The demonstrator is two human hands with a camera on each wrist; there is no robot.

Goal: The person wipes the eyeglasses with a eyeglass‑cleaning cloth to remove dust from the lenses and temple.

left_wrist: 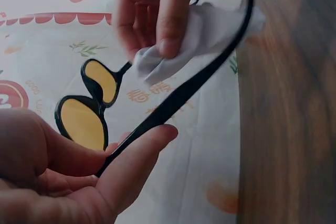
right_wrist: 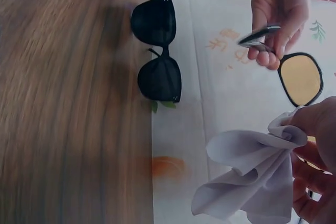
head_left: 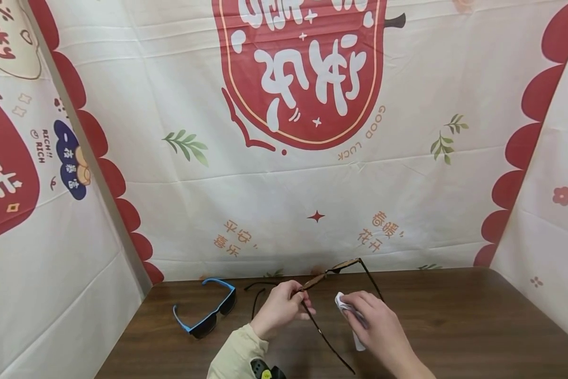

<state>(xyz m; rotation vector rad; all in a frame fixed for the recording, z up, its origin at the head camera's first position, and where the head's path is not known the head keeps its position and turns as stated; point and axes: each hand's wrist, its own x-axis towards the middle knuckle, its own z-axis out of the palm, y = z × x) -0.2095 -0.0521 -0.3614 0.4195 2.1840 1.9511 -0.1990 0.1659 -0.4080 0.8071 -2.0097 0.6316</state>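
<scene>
My left hand point(head_left: 280, 309) pinches dark-framed glasses with amber lenses point(left_wrist: 84, 123) at one front corner, near the hinge. They are held above the table with both temples unfolded, one pointing down toward me. In my right hand point(head_left: 380, 326), thumb and fingers grip a bunched pale grey cloth point(right_wrist: 252, 163). It hangs loosely in the right wrist view, near the lenses; whether it touches them I cannot tell. Left of my left hand lie blue-armed sunglasses point(head_left: 204, 326) with dark lenses. Another pair, black sunglasses point(right_wrist: 159, 80), is mostly hidden behind that hand in the head view.
A brown wooden table point(head_left: 464, 326) lies below my hands. Printed white fabric point(head_left: 284, 205) rises behind its far edge, with more fabric panels at the left and right.
</scene>
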